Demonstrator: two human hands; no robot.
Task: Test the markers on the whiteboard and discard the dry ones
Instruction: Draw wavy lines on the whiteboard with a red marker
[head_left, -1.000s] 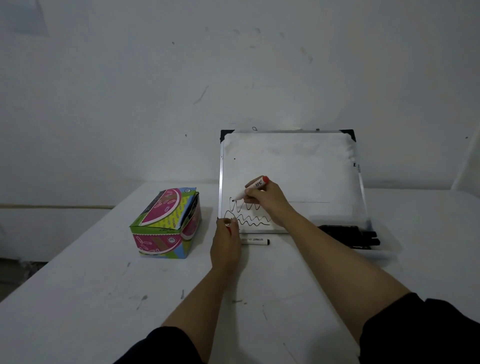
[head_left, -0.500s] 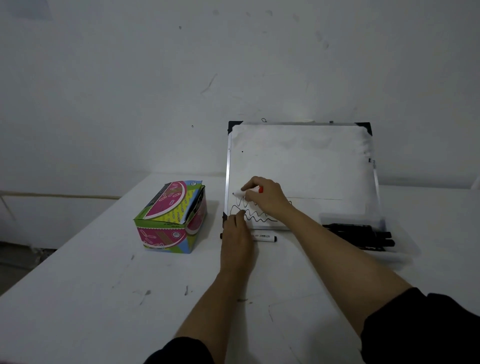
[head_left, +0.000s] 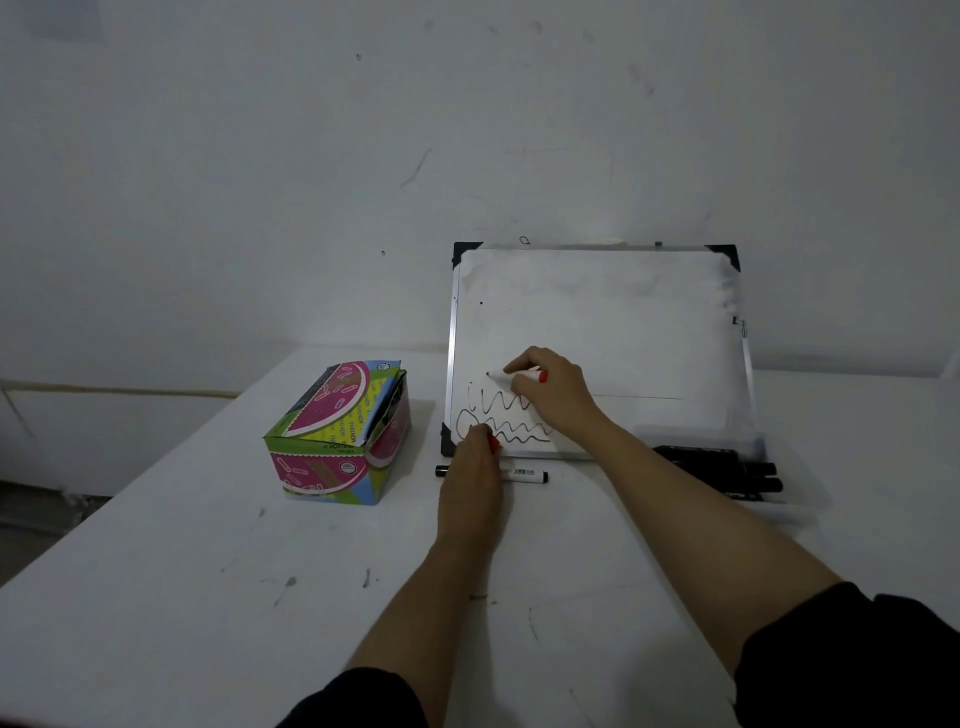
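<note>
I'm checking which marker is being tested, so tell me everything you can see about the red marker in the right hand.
The red marker is a slim white-barrelled pen with a red rear end and a small dark tip. It is uncapped and lies nearly level, tip pointing left at the whiteboard just above the black squiggles. The right hand pinches its barrel. Whether the tip touches the board is unclear. The left hand holds something red, likely its cap.

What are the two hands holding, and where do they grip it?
The right hand pinches a red marker around the middle of its barrel, tip at the whiteboard. The left hand holds something small and red, probably the cap.
</note>
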